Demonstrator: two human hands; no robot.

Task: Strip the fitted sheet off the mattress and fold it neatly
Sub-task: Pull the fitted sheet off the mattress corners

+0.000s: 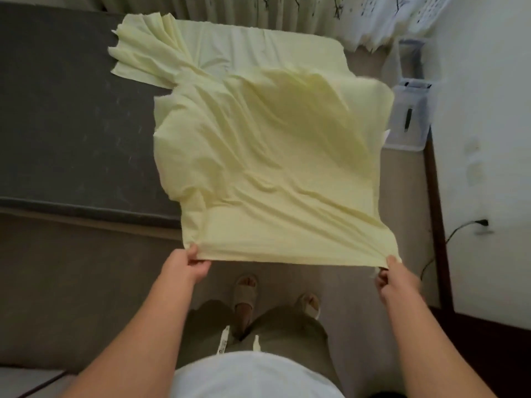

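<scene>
A pale yellow fitted sheet (258, 156) is stretched out in front of me, its near edge lifted and its far part lying rumpled over the right end of the dark grey mattress (63, 116). My left hand (191, 265) pinches the near left corner of the sheet. My right hand (395, 275) pinches the near right corner. The near edge runs taut between the two hands, above the floor. The sheet billows in the middle and hides the mattress's right end.
A clear plastic box (409, 110) stands on the floor at the right by the white wall. A cable runs to a wall socket (482, 224). Curtains (230, 10) hang behind the mattress. My feet in sandals (245, 291) stand on the beige floor.
</scene>
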